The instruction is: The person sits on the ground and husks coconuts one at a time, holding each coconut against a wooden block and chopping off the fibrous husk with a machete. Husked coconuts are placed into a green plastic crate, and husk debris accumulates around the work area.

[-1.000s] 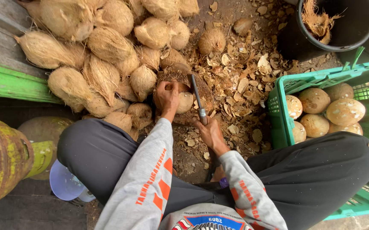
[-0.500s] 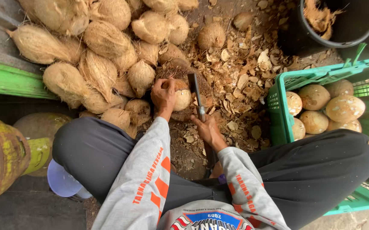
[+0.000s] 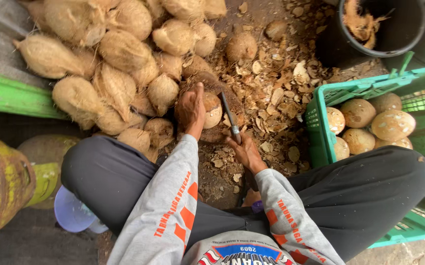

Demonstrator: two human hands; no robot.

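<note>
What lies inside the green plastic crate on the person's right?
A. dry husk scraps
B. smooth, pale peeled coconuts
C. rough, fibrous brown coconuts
B: the green plastic crate holds smooth, pale peeled coconuts, while the fibrous brown coconuts are piled on the ground to the left.

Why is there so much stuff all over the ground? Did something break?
Nothing looks broken. The mess is husk chips scattered on the ground around the coconut that the left hand steadies while the right hand holds a knife against it. Peeled coconuts sit neatly in the green crate.
</note>
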